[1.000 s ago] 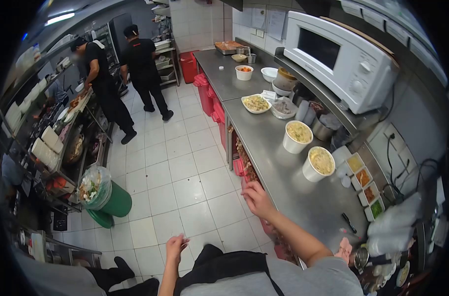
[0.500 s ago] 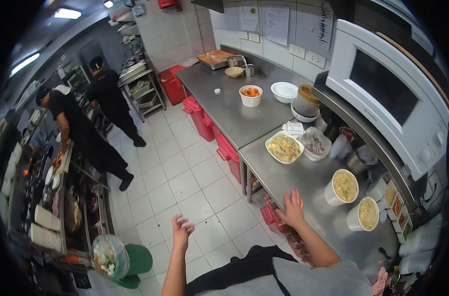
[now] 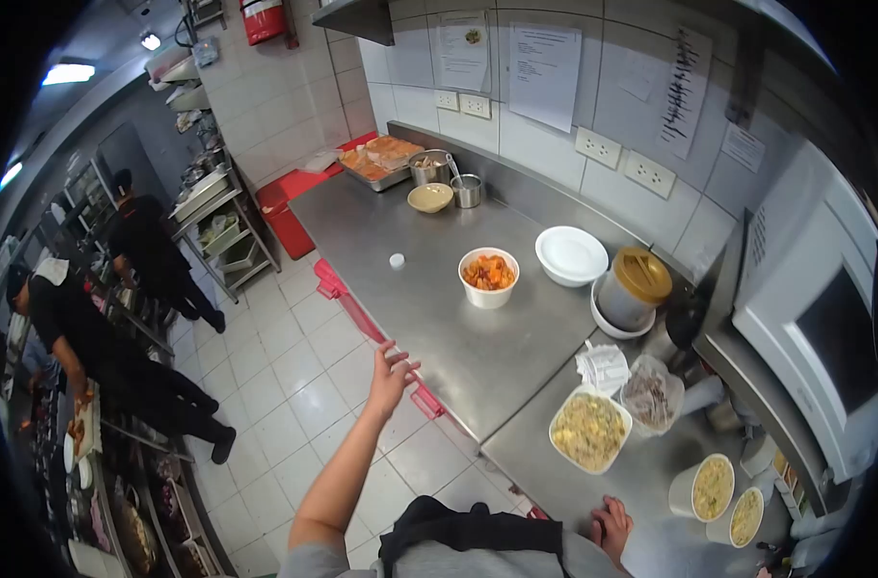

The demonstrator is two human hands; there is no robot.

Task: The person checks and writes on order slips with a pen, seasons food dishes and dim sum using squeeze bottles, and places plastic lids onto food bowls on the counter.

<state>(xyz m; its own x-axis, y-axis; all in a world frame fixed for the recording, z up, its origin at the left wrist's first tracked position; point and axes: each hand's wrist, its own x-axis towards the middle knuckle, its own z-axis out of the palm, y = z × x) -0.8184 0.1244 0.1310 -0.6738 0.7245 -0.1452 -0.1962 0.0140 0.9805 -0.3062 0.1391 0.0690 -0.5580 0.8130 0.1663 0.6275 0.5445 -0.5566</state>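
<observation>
My left hand (image 3: 391,379) is raised near the front edge of the steel counter (image 3: 381,299), fingers apart, holding nothing. My right hand (image 3: 611,529) is low over the counter's near part, its fingers loosely spread and empty. The bowl of pale yellow food (image 3: 589,431) is the nearest item to it. Two white tubs (image 3: 701,489) (image 3: 738,518) of similar food stand to its right. Farther back, a white tub of orange pieces (image 3: 488,277) stands beside stacked white bowls (image 3: 571,255).
A yellow-lidded container (image 3: 636,289) and a plastic bag (image 3: 651,393) stand by the wall. A tray (image 3: 376,162), a beige bowl (image 3: 429,197) and metal pots are at the far end. A microwave (image 3: 815,308) is right. Two people (image 3: 111,356) (image 3: 155,250) work at left.
The view has turned right and moved closer to the counter's far part. My left hand has risen toward the counter edge. My right hand now sits lower in view, near the tubs.
</observation>
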